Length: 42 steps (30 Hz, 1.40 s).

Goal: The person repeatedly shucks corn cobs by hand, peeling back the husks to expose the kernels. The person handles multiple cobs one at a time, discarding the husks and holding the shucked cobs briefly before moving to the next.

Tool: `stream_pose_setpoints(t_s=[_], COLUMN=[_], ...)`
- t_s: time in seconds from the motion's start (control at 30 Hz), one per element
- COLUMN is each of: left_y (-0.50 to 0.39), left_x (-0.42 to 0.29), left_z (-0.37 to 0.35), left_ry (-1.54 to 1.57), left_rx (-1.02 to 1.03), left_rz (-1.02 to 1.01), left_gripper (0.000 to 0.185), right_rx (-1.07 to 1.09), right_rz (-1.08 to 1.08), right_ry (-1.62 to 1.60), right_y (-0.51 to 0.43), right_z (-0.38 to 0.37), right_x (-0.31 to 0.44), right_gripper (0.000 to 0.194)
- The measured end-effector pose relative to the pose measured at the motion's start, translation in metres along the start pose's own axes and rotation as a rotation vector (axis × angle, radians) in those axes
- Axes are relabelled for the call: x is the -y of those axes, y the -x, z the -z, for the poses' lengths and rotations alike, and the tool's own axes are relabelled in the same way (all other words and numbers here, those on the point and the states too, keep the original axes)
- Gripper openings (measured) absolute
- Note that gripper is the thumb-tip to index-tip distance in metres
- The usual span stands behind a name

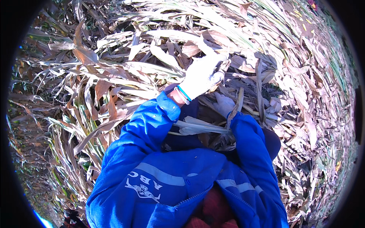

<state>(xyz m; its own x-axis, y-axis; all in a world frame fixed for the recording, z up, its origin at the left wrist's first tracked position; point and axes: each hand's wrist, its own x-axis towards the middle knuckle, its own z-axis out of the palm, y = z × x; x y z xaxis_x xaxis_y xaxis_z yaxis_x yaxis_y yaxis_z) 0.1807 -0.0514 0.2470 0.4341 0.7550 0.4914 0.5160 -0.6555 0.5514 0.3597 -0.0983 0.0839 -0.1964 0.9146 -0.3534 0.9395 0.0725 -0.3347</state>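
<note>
My left hand [201, 75], in a white work glove bleached by sunlight, curls its fingers around a bundle of dry corn husk [226, 66]. Whether a cob is inside that husk cannot be seen. Lower and to the right, my right hand [223, 104], also gloved, lies in shadow among corn stalks and leaves. Its fingers are partly hidden, so its grip is unclear. A dry, split stalk [237, 107] crosses in front of the right wrist. Between my forearms, a pale husk leaf [199, 127] stretches over my dark trouser leg.
Cut, dried corn plants [137, 77] cover the ground in thick layers. Several yellow corn cobs [304, 27] lie on bare soil at the upper right. A small red object [313, 5] shows at the far upper right edge. Some green-tinged stalks [75, 128] are on my left.
</note>
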Motion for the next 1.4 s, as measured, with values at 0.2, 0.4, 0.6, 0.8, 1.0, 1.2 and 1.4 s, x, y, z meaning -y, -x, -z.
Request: stream_pose_setpoints(t_s=[0.2, 0.4, 0.6, 0.8, 1.0, 1.2, 1.4], left_y=[0.009, 0.010, 0.011, 0.009, 0.008, 0.008, 0.006], left_x=[0.016, 0.027, 0.028, 0.021, 0.018, 0.021, 0.019], left_z=[0.000, -0.007, -0.009, -0.002, -0.004, -0.010, -0.011], left_ry=[0.228, 0.207, 0.212, 0.210, 0.095, 0.045, 0.034], left_rx=[-0.098, -0.094, -0.076, -0.073, -0.107, -0.127, -0.139], left_rz=[0.109, 0.113, 0.102, 0.004, -0.094, -0.091, -0.070], left_gripper=[0.041, 0.044, 0.027, 0.025, 0.024, 0.024, 0.028], right_rx=[-0.585, -0.557, -0.749, -0.911, -0.908, -0.905, -0.807], right_rz=[0.249, 0.386, 0.499, 0.437, 0.506, 0.559, 0.414], right_ry=[-0.263, -1.016, -0.792, -0.590, -0.503, -0.497, -0.766], right_y=[-0.008, 0.040, 0.036, 0.032, 0.028, 0.024, 0.023], right_z=[0.036, 0.132, 0.129, 0.131, 0.137, 0.131, 0.119], right_x=[-0.024, 0.013, 0.035, 0.053, 0.049, 0.046, 0.043], right_gripper=[0.037, 0.025, 0.028, 0.019, 0.008, 0.017, 0.014])
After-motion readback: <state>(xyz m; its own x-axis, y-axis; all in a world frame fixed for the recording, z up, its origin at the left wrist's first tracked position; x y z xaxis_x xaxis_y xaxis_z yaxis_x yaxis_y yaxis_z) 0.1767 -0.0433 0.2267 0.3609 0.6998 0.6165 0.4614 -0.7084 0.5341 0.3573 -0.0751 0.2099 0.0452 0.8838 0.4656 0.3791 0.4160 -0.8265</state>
